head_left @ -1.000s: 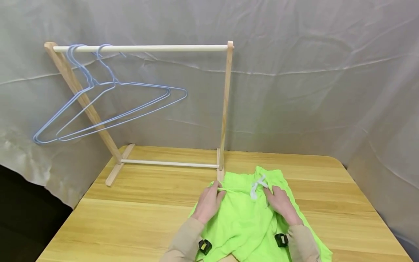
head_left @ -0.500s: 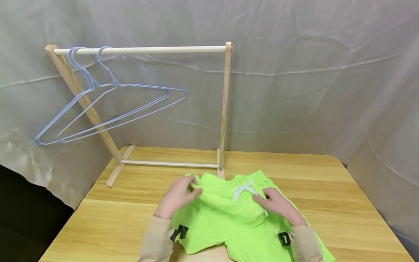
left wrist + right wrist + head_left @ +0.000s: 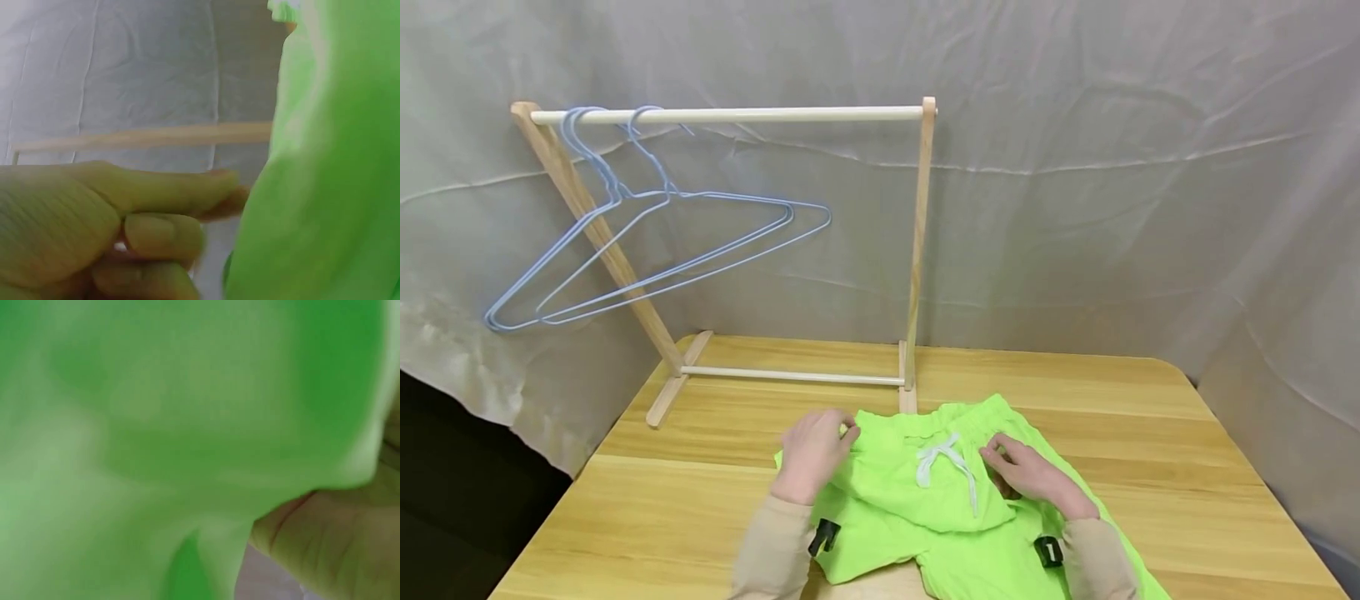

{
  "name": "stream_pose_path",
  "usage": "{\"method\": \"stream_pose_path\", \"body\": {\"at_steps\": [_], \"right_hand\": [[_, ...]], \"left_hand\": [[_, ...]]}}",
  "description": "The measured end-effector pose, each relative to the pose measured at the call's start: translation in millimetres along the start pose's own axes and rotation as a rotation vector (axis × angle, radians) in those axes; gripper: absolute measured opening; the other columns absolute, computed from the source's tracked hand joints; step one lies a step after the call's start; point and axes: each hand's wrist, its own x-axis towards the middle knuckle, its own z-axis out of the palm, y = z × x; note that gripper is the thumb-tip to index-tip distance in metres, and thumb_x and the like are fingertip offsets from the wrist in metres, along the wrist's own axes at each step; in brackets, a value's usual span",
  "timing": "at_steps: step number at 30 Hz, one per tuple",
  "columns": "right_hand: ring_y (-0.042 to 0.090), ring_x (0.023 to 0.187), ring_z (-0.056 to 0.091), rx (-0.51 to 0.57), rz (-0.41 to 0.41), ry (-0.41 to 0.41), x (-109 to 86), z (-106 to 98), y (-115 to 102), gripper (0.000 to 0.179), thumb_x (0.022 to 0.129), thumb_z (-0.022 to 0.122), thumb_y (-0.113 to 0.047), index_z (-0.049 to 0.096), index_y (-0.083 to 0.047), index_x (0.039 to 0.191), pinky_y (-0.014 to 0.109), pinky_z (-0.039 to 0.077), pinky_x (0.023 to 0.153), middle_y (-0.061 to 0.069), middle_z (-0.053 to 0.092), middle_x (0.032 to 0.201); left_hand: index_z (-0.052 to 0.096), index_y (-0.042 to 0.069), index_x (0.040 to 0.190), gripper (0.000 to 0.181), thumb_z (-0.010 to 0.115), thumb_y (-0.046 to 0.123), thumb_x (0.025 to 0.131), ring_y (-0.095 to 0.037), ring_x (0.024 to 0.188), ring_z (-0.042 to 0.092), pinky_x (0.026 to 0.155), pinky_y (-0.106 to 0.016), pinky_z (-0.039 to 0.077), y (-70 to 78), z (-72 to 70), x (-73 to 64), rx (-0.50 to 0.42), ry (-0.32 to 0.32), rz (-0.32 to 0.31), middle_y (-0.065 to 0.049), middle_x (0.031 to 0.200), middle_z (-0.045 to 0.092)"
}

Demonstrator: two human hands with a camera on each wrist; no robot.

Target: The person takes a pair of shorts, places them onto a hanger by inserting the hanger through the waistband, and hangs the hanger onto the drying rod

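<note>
Bright green shorts (image 3: 910, 492) with a white drawstring bow (image 3: 943, 458) lie spread on the table, waistband away from me. My left hand (image 3: 812, 454) is at the waistband's left end, fingers curled. In the left wrist view its thumb (image 3: 181, 190) and fingertips meet the edge of the shorts (image 3: 331, 162); the contact itself is partly hidden. On the other side, right of the bow, my right hand (image 3: 1030, 475) pinches the front cloth. Close up in the right wrist view, the right thumb (image 3: 325, 544) lies against the green fabric, which fills most of that view.
A wooden clothes rack (image 3: 917, 250) with a white rod (image 3: 805, 114) stands at the back left of the wooden table (image 3: 700, 492). Several light blue wire hangers (image 3: 662, 279) hang from the rod's left end. A grey cloth backdrop (image 3: 1112, 208) closes off the back.
My left hand has moved left, drawing the waistband wider, then shifted slightly back to the right. The raised cloth has settled flatter and the bow has slid left. The right hand has shifted slightly left.
</note>
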Motion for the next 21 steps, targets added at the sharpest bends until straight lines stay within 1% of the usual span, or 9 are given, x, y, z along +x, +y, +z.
{"method": "stream_pose_path", "body": {"at_steps": [3,5,7,9,11,14,17,19,21], "right_hand": [[0.008,0.053,0.040,-0.042,-0.014,0.022,0.3,2.3,-0.1,0.018,0.108,0.045,-0.023,0.046,-0.005,0.103,0.022,0.036,0.052,-0.003,0.043,0.063],[0.007,0.053,0.035,-0.062,-0.027,0.026,0.4,3.3,0.0,0.013,0.106,0.047,-0.018,0.044,-0.005,0.106,0.021,0.033,0.052,-0.004,0.039,0.063],[0.006,0.053,0.034,-0.072,-0.036,0.026,0.7,3.9,0.5,0.012,0.105,0.048,-0.013,0.042,-0.004,0.110,0.021,0.032,0.052,-0.004,0.038,0.064],[0.006,0.053,0.035,-0.078,-0.041,0.033,0.9,4.2,0.7,0.021,0.104,0.050,-0.012,0.038,-0.003,0.119,0.021,0.033,0.052,-0.004,0.040,0.064],[0.006,0.054,0.038,-0.091,-0.041,0.052,1.3,4.8,0.2,0.040,0.102,0.052,-0.012,0.031,-0.002,0.134,0.021,0.035,0.052,-0.003,0.044,0.065],[0.005,0.055,0.041,-0.134,-0.040,0.080,2.1,6.4,-2.3,0.069,0.100,0.056,-0.013,0.014,-0.007,0.155,0.022,0.038,0.053,-0.002,0.049,0.065],[0.005,0.055,0.040,-0.187,-0.028,0.091,2.3,8.8,-6.2,0.079,0.099,0.058,-0.014,0.009,-0.012,0.161,0.022,0.037,0.052,-0.004,0.048,0.064],[0.005,0.053,0.035,-0.218,-0.021,0.088,2.2,10.1,-8.3,0.078,0.099,0.058,-0.014,0.012,-0.014,0.162,0.022,0.034,0.050,-0.005,0.043,0.062],[0.006,0.052,0.032,-0.238,-0.007,0.081,2.2,11.2,-9.7,0.075,0.099,0.057,-0.015,0.015,-0.016,0.162,0.021,0.032,0.049,-0.006,0.040,0.062]], "left_hand": [[0.075,0.009,0.109,0.021,0.075,0.013,0.088,-0.010,0.058,0.052,0.046,-0.020,0.036,3.2,7.5,4.0,-0.002,0.079,0.121,-0.002,0.076,0.068],[0.071,0.006,0.117,0.033,0.077,0.006,0.085,-0.018,0.075,0.064,0.055,-0.022,0.048,3.2,12.0,5.9,-0.011,0.074,0.185,-0.009,0.097,0.072],[0.065,0.003,0.127,0.046,0.076,-0.001,0.083,-0.031,0.098,0.067,0.061,-0.027,0.053,1.8,15.9,6.7,-0.035,0.023,0.204,-0.015,0.119,0.067],[0.056,0.003,0.138,0.060,0.071,-0.010,0.082,-0.045,0.118,0.060,0.063,-0.032,0.057,-0.3,19.5,6.8,-0.078,-0.065,0.188,-0.018,0.139,0.057],[0.048,0.005,0.146,0.072,0.065,-0.019,0.079,-0.054,0.128,0.050,0.069,-0.041,0.059,-3.0,23.3,6.5,-0.107,-0.161,0.155,-0.018,0.153,0.046],[0.040,0.008,0.152,0.088,0.056,-0.027,0.074,-0.056,0.135,0.044,0.080,-0.054,0.058,-6.6,29.0,6.0,-0.139,-0.273,0.102,-0.016,0.163,0.033],[0.039,0.008,0.153,0.090,0.055,-0.027,0.072,-0.051,0.137,0.044,0.100,-0.067,0.047,-8.5,33.8,6.1,-0.133,-0.320,0.071,-0.018,0.163,0.031],[0.044,0.008,0.149,0.086,0.057,-0.026,0.071,-0.049,0.137,0.046,0.102,-0.066,0.046,-8.6,36.2,6.9,-0.128,-0.318,0.048,-0.021,0.161,0.034],[0.053,0.005,0.141,0.076,0.061,-0.023,0.071,-0.047,0.131,0.051,0.104,-0.066,0.044,-9.0,38.6,8.9,-0.094,-0.290,0.051,-0.023,0.151,0.047]]}}
